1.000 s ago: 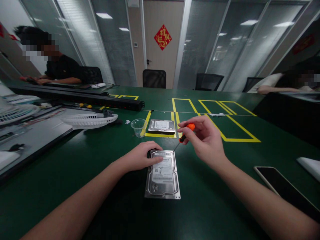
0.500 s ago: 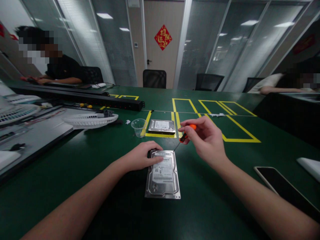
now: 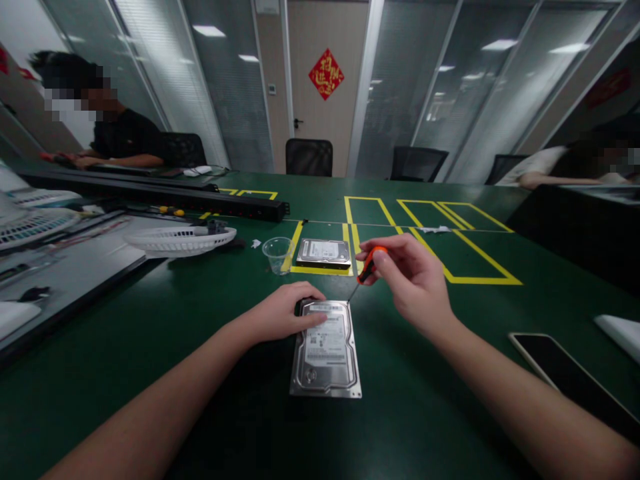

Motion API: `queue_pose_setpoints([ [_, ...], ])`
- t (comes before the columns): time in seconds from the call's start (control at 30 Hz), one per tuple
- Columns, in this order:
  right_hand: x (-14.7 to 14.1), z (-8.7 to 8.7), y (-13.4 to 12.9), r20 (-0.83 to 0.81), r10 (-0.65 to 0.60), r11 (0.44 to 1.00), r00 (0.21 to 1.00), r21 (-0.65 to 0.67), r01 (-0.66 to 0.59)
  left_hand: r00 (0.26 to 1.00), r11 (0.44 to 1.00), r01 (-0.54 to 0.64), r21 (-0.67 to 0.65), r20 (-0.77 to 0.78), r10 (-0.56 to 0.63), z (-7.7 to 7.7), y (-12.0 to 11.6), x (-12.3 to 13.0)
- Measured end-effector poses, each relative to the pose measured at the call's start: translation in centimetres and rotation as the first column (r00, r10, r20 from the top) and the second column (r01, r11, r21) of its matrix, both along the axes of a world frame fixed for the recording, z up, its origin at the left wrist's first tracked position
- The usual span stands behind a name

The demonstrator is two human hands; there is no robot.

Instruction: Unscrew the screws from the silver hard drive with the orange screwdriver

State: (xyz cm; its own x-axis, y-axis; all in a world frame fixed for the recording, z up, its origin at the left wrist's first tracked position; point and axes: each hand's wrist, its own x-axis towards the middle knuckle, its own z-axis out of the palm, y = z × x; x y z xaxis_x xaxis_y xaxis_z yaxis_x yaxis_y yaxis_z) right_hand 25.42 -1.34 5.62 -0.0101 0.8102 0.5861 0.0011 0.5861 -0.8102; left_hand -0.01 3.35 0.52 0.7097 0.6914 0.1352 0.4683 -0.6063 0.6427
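A silver hard drive [image 3: 327,353] with a white label lies flat on the green table in front of me. My left hand [image 3: 287,310] grips its far left corner, the thumb resting across the label and the fingers curled over the far edge. In my right hand [image 3: 413,280] is a screwdriver [image 3: 369,267] with an orange and black handle, held between thumb and fingers. Its thin shaft slants down to the drive's far right corner, where the tip seems to touch. The screw itself is too small to make out.
Beyond lies a second hard drive [image 3: 324,252] inside yellow tape, beside a clear plastic cup [image 3: 279,255]. White fan guards [image 3: 180,241] and a long black bar [image 3: 200,200] are at left. A phone [image 3: 575,373] lies at right. Two people sit across the table.
The screwdriver's handle has turned and shifted slightly in my right fingers. My left hand and the hard drive have stayed in place.
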Motion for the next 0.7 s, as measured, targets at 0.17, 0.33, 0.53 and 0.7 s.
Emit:
queue_pose_setpoints([
  [0.17, -0.32, 0.24, -0.23, 0.025, -0.068, 0.997, 0.997, 0.028, 0.068, 1.0, 1.0, 0.0, 0.0, -0.008, 0.0, 0.04, -0.12, 0.0],
  [0.33, -0.23, 0.16, -0.44, 0.077, -0.027, 1.0, 0.997, 0.011, 0.026, 1.0, 1.0, -0.007, 0.0, -0.009, 0.007, 0.13, -0.16, -0.01],
  [0.53, 0.06, -0.08, -0.2, 0.022, 0.027, 1.0, 0.999, -0.017, -0.026, 1.0, 1.0, -0.002, 0.001, -0.009, 0.002, -0.05, 0.06, -0.07],
  [0.7, -0.19, -0.07, 0.0, 0.024, -0.083, 0.997, 0.996, 0.014, 0.082, 1.0, 1.0, -0.004, 0.0, -0.014, 0.004, -0.21, 0.1, -0.1],
])
